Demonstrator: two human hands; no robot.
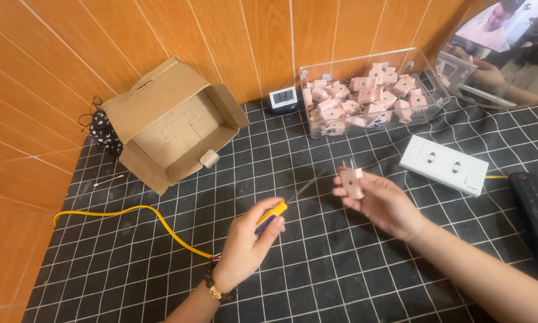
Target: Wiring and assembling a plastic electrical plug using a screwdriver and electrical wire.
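2 hands work above the desk (317, 281), which is covered by a black grid cloth. The left hand (248, 242) has its grip closed on a small screwdriver (273, 215) with a yellow and blue handle; its thin shaft points toward a pink plug (351, 182) pinched in the right hand (379, 203) (2 metal pins stick up). More pink plugs fill a clear box (370, 90) behind. The step looks like bringing tip to plug; next calls for steadying the plug and seating the tip squarely.
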